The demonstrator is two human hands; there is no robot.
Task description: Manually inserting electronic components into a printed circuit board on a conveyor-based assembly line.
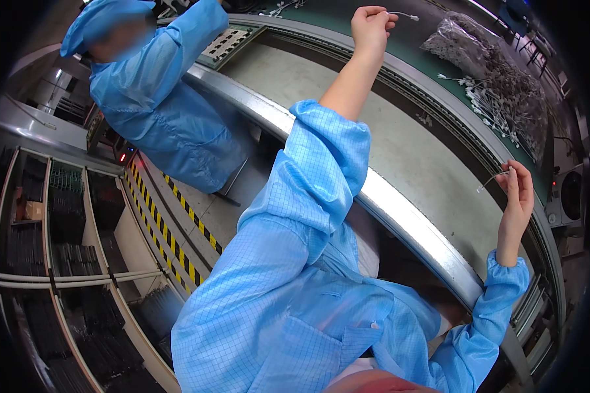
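Note:
My left hand (372, 31), at the far side of the conveyor, pinches a short white cable (404, 14) with a small connector at its free end. On the right, over the conveyor's far edge, my right hand (517, 200) is closed on a second thin cable (490, 179), whose end hangs toward the belt. Beyond my hands, a pile of similar white-ended cables (498, 108) lies on the green bench, close to a clear plastic bag (462, 40) stuffed with more.
The grey conveyor belt (400, 141) runs before me between metal rails (400, 203). At upper left a co-worker in blue (157, 98) leans over the line, near a tray of parts (226, 44). Racks of dark panels (78, 259) stand left, beside yellow-black floor tape (170, 232).

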